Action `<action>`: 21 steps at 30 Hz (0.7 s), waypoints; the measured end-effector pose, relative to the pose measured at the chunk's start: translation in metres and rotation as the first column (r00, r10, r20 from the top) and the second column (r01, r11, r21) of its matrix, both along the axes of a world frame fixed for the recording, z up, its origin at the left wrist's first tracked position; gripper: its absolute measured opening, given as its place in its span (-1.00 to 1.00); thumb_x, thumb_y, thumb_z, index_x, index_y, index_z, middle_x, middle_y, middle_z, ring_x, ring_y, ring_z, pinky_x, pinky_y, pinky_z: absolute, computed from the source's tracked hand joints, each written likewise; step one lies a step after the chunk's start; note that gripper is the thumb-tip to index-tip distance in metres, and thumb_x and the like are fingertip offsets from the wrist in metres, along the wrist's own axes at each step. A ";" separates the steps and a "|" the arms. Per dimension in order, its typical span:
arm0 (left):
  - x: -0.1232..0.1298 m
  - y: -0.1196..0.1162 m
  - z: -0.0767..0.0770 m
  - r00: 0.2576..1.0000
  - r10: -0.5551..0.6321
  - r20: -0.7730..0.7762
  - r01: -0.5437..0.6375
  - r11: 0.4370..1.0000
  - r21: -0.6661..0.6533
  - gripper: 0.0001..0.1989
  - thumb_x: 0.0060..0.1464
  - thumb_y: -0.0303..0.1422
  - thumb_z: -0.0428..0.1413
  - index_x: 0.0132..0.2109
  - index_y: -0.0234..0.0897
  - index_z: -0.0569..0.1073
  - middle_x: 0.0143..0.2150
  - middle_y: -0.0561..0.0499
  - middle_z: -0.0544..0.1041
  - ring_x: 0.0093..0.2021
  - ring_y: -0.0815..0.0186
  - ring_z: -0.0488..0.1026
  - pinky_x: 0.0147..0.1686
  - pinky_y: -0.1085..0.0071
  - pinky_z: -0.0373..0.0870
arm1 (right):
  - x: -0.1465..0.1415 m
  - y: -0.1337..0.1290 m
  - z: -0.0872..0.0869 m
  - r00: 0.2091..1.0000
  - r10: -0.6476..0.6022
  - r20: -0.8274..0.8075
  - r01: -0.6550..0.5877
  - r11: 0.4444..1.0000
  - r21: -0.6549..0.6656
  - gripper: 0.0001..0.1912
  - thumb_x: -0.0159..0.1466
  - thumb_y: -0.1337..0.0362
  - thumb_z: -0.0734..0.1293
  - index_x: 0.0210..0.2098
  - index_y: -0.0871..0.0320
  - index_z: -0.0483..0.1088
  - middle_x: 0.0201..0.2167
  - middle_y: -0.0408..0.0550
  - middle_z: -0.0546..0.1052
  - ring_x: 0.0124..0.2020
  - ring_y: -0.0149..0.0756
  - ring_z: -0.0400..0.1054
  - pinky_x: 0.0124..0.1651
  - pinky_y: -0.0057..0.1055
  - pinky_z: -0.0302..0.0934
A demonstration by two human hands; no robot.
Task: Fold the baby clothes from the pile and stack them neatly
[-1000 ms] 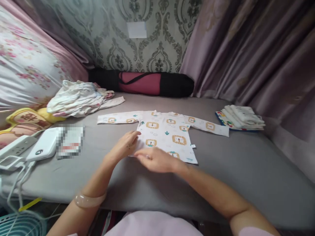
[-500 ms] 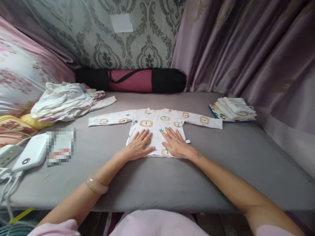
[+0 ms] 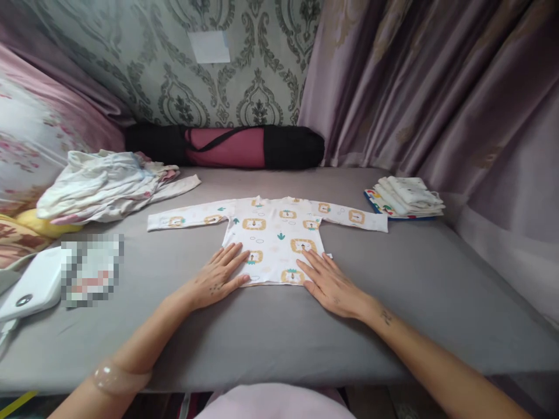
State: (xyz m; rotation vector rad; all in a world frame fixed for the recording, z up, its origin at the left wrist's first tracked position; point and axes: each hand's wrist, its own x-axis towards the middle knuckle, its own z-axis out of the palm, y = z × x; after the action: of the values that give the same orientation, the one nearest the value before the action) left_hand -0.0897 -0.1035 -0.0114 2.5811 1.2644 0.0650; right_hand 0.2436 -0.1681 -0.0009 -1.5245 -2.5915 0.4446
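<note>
A small white long-sleeved shirt (image 3: pixel 275 238) with a lion-face print lies flat, its sleeves stretched out to both sides and its hem toward me. My left hand (image 3: pixel 220 276) rests flat at the shirt's lower left edge, fingers spread and fingertips on the cloth. At the lower right corner, my right hand (image 3: pixel 332 285) lies with fingers apart, its fingertips over the side seam and hem. Neither hand grips the fabric. A small white tag pokes out beside the right fingers.
A loose heap of clothes (image 3: pixel 105 186) lies at the back left, a folded stack (image 3: pixel 408 196) at the back right. Along the wall runs a black and maroon long bag (image 3: pixel 227 146). A white power bank (image 3: pixel 37 282) sits on the grey surface (image 3: pixel 262 337) at left.
Both hands have slid outward and toward me, from the middle of the shirt to its lower side edges. More of the printed front shows. The view has shifted slightly.
</note>
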 end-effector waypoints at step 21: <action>0.077 0.092 0.035 0.940 -0.013 0.340 0.053 0.993 -0.107 -0.57 0.18 -0.08 -0.09 -0.03 -0.19 0.52 -0.04 -0.09 0.59 -0.21 0.22 0.53 -0.23 0.36 0.46 | 0.162 0.077 0.024 0.376 -0.802 -0.463 0.805 0.531 -0.264 -0.63 0.33 0.24 0.14 -0.08 0.25 0.51 -0.16 0.10 0.60 -0.20 -0.24 0.50 -0.15 -0.35 0.35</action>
State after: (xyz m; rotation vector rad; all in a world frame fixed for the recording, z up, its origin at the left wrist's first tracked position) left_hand -0.0125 -0.0114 0.0237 2.3622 1.0637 0.4015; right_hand 0.4055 -0.0906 0.0228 -2.0386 -1.1649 0.6037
